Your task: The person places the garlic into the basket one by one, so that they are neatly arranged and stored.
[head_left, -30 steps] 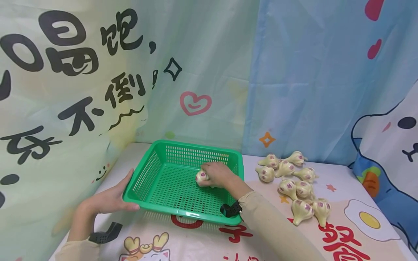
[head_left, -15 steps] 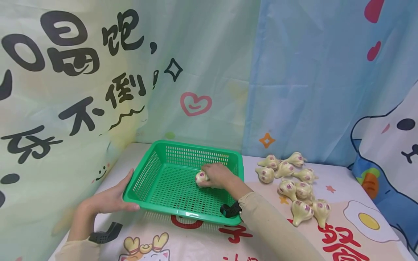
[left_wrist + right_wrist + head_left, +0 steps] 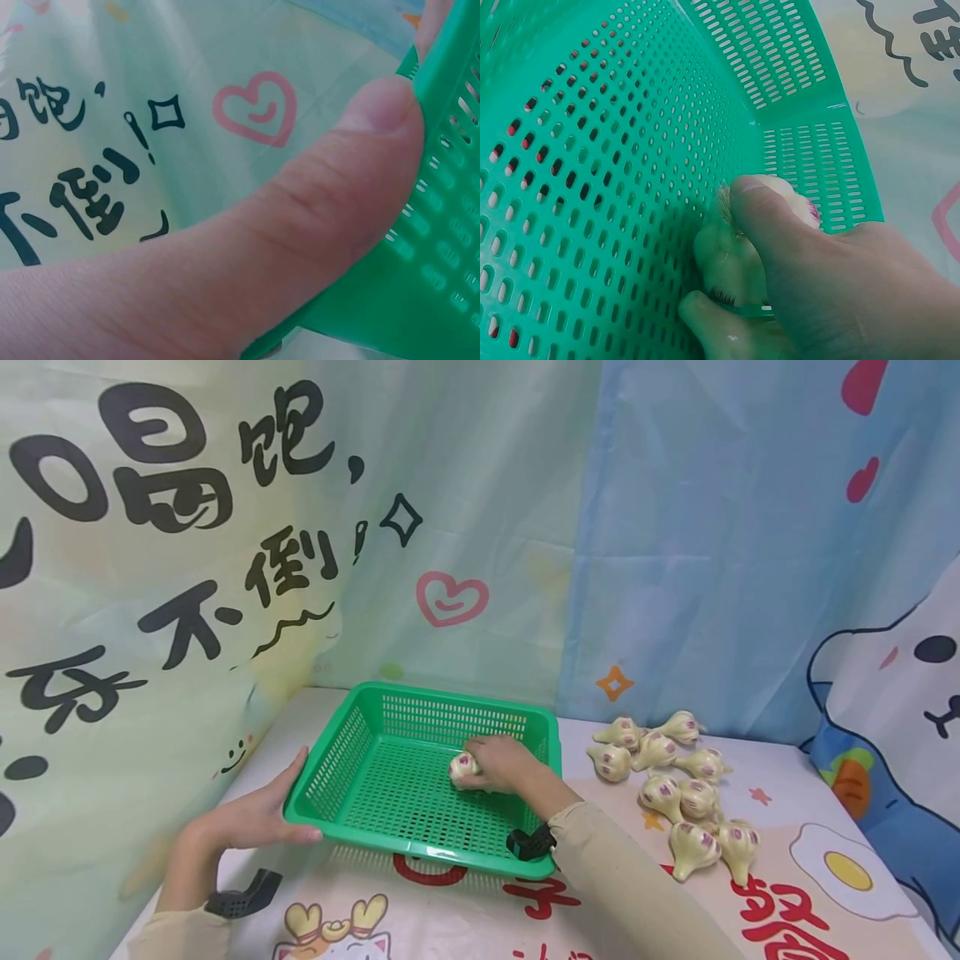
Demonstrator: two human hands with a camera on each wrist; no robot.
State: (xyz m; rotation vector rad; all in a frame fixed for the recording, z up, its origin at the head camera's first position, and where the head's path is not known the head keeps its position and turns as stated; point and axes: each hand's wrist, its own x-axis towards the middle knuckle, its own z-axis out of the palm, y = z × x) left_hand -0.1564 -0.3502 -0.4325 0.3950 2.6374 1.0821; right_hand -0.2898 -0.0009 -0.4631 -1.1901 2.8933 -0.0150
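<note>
Inside the green plastic basket (image 3: 405, 793), my right hand (image 3: 504, 766) holds a garlic bulb (image 3: 462, 768) low over the slotted floor. The right wrist view has my thumb (image 3: 769, 214) across that bulb (image 3: 731, 259), which is cream with a purple patch and a tuft of roots. A pale glossy piece (image 3: 739, 337) shows below it; I cannot tell whether it is a second bulb. My left hand (image 3: 251, 814) touches the basket's left end, thumb and fingers spread along it. Up close, the left thumb (image 3: 330, 187) lies against the basket's rim (image 3: 450, 52).
Several garlic bulbs (image 3: 693, 793) lie in a loose group to the right of the basket. The table (image 3: 765, 760) has a printed cover. Printed cloth (image 3: 480, 510) hangs behind it, and another printed cloth (image 3: 187, 635) runs along the left side.
The head view has shifted very slightly. Both hands, the basket and the garlic bulbs keep their places.
</note>
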